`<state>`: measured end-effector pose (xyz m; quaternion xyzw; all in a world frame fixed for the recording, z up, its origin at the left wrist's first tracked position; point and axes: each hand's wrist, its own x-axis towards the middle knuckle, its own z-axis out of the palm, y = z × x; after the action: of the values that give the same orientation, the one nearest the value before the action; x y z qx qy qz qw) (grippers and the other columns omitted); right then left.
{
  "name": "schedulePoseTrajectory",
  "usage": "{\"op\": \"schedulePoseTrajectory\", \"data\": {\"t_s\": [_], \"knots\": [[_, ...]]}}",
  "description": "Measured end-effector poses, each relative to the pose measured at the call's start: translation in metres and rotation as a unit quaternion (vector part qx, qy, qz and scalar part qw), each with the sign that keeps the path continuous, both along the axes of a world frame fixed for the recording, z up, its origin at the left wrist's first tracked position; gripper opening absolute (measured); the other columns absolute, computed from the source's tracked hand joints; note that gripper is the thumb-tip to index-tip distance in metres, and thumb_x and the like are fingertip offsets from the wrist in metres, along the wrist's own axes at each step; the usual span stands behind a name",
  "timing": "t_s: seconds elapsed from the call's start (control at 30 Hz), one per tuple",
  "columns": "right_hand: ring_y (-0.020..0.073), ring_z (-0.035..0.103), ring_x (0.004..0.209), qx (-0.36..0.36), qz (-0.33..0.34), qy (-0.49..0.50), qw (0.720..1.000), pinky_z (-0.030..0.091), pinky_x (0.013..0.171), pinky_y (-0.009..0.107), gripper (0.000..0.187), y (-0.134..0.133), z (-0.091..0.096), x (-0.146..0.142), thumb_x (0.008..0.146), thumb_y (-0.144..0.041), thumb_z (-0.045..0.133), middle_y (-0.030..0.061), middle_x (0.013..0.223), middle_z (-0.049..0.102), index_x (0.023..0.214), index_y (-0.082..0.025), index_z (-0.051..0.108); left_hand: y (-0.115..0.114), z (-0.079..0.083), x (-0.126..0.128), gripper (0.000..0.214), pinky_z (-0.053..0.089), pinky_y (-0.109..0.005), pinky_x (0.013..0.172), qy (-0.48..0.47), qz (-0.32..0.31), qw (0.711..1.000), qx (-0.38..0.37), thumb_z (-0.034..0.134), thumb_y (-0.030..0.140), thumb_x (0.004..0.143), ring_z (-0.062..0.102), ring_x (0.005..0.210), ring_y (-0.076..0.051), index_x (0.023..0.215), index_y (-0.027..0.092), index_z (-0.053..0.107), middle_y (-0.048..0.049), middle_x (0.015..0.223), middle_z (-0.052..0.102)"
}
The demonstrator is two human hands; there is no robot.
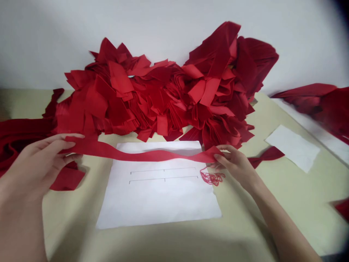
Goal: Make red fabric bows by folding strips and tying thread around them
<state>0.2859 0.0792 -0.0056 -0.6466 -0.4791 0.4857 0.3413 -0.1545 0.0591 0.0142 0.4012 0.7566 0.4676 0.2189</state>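
Observation:
A long red fabric strip (141,154) stretches across the top of a white paper sheet (158,196) that carries two ruled lines. My left hand (40,162) pinches the strip's left end between thumb and fingers. My right hand (236,163) pinches the right end, just off the paper's upper right corner. A small tangle of red thread (213,177) lies on the table below my right fingers. The strip sags slightly in the middle and hovers just above the paper.
A large heap of cut red fabric pieces (169,91) is piled against the white wall behind the paper. More red cloth (16,134) lies at the far left and red cloth (324,102) at the right. A second white sheet (293,146) lies right on the beige table (272,203).

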Motion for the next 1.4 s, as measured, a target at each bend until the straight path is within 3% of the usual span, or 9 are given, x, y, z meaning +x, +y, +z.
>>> {"op": "schedulePoseTrajectory", "data": {"t_s": [0.13, 0.3, 0.5, 0.63, 0.73, 0.9, 1.1, 1.3, 1.4], "knots": [[0.0158, 0.063, 0.055, -0.001, 0.005, -0.003, 1.0, 0.052, 0.053, 0.027, 0.047, -0.002, -0.003, 0.009, 0.066, -0.048, 0.072, -0.0001, 0.062, 0.067, 0.096, -0.02, 0.049, -0.004, 0.005, -0.004, 0.026, 0.056, -0.026, 0.054, -0.093, -0.022, 0.991, -0.092, 0.062, 0.022, 0.065, 0.067, 0.064, -0.016, 0.09, 0.017, 0.067, -0.0023, 0.1, 0.07], [0.0116, 0.053, 0.047, 0.021, 0.008, -0.055, 0.998, 0.047, 0.048, 0.026, 0.038, -0.004, -0.003, 0.017, 0.067, -0.049, 0.071, -0.0012, 0.057, 0.063, 0.084, -0.019, 0.054, -0.007, 0.005, -0.005, 0.037, 0.053, -0.02, 0.054, -0.053, -0.103, 0.96, -0.255, 0.07, 0.032, 0.063, 0.069, 0.068, -0.018, 0.098, 0.021, 0.065, -0.0008, 0.085, 0.07], [0.0136, 0.06, 0.056, 0.027, 0.027, -0.037, 0.999, 0.05, 0.052, 0.026, 0.04, -0.006, 0.001, 0.005, 0.07, -0.052, 0.069, 0.0025, 0.067, 0.066, 0.084, -0.018, 0.055, -0.009, 0.014, 0.003, 0.048, 0.056, -0.022, 0.056, -0.061, -0.109, 0.982, -0.142, 0.075, 0.038, 0.064, 0.068, 0.064, -0.015, 0.109, 0.028, 0.063, 0.0018, 0.093, 0.068], [0.015, 0.062, 0.054, 0.025, 0.063, -0.034, 0.997, 0.051, 0.05, 0.026, 0.041, -0.007, 0.002, -0.009, 0.072, -0.052, 0.068, 0.0006, 0.063, 0.064, 0.09, -0.019, 0.052, -0.007, 0.016, 0.044, 0.037, 0.051, -0.019, 0.048, -0.03, -0.167, 0.983, -0.069, 0.073, 0.038, 0.069, 0.061, 0.058, -0.012, 0.102, 0.024, 0.065, 0.0023, 0.074, 0.064], [0.0157, 0.064, 0.058, 0.046, 0.058, -0.055, 0.996, 0.052, 0.052, 0.027, 0.035, -0.008, 0.001, -0.01, 0.075, -0.048, 0.066, 0.0026, 0.072, 0.067, 0.091, -0.02, 0.054, -0.006, 0.003, 0.089, 0.023, 0.055, -0.024, 0.059, -0.075, -0.284, 0.955, -0.051, 0.067, 0.033, 0.074, 0.062, 0.064, -0.013, 0.093, 0.02, 0.062, -0.0001, 0.078, 0.064], [0.0168, 0.064, 0.061, 0.06, 0.042, -0.083, 0.994, 0.05, 0.052, 0.027, 0.027, -0.007, -0.005, -0.001, 0.078, -0.044, 0.063, 0.0029, 0.075, 0.067, 0.091, -0.021, 0.056, -0.013, -0.028, 0.14, 0.016, 0.056, -0.032, 0.078, -0.012, -0.365, 0.929, -0.064, 0.056, 0.024, 0.081, 0.066, 0.084, -0.017, 0.096, 0.022, 0.059, -0.0034, 0.093, 0.068], [0.0113, 0.05, 0.046, 0.06, 0.044, -0.122, 0.99, 0.042, 0.043, 0.025, 0.028, -0.009, -0.01, 0.004, 0.08, -0.045, 0.061, 0.0004, 0.068, 0.063, 0.092, -0.02, 0.056, -0.013, -0.027, 0.132, 0.023, 0.055, -0.037, 0.083, 0.043, -0.358, 0.93, -0.073, 0.057, 0.028, 0.081, 0.065, 0.088, -0.019, 0.104, 0.024, 0.056, -0.0038, 0.099, 0.066], [0.0115, 0.048, 0.045, 0.081, 0.031, -0.164, 0.983, 0.04, 0.044, 0.026, 0.032, -0.008, -0.006, 0.014, 0.077, -0.05, 0.062, 0.0001, 0.064, 0.061, 0.087, -0.019, 0.058, -0.007, -0.022, 0.109, 0.04, 0.04, -0.043, 0.105, 0.198, -0.425, 0.881, -0.055, 0.059, 0.026, 0.08, 0.048, 0.124, -0.024, 0.12, 0.028, 0.053, -0.004, 0.131, 0.054], [0.0133, 0.05, 0.047, 0.09, 0.024, -0.215, 0.972, 0.041, 0.046, 0.027, 0.034, -0.006, -0.005, 0.017, 0.079, -0.051, 0.058, 0.0009, 0.062, 0.061, 0.09, -0.019, 0.059, -0.004, -0.028, 0.101, 0.041, 0.038, -0.043, 0.105, 0.227, -0.421, 0.875, -0.074, 0.058, 0.028, 0.08, 0.048, 0.124, -0.025, 0.121, 0.025, 0.053, -0.0056, 0.13, 0.055]]}}
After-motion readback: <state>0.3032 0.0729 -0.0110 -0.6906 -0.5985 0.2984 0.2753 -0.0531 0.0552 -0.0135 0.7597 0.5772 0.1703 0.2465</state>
